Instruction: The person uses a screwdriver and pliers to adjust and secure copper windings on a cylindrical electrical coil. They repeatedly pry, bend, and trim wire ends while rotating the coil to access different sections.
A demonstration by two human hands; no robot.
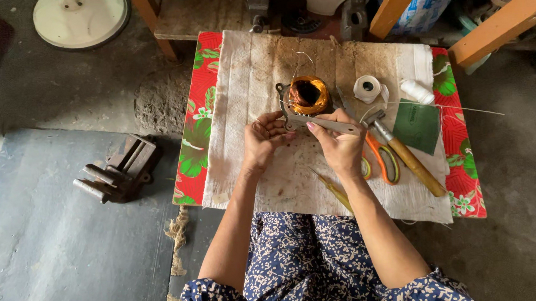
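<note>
A copper wire coil (308, 95) on a grey metal frame rests on a dirty white cloth (248, 77) spread over a red flowered mat (196, 136). My right hand (340, 145) grips a pale flat bar (328, 124) that reaches from the frame toward me. My left hand (263, 138) is at the bar's left end beside the frame, fingers curled, pinching a thin wire.
Right of the coil lie a roll of white tape (367, 88), a white spool (416, 91), a green sheet (416, 124), a wooden-handled hammer (408, 157) and orange-handled scissors (383, 159). A metal vise (120, 170) sits on the floor at left. Wooden legs (496, 22) stand behind.
</note>
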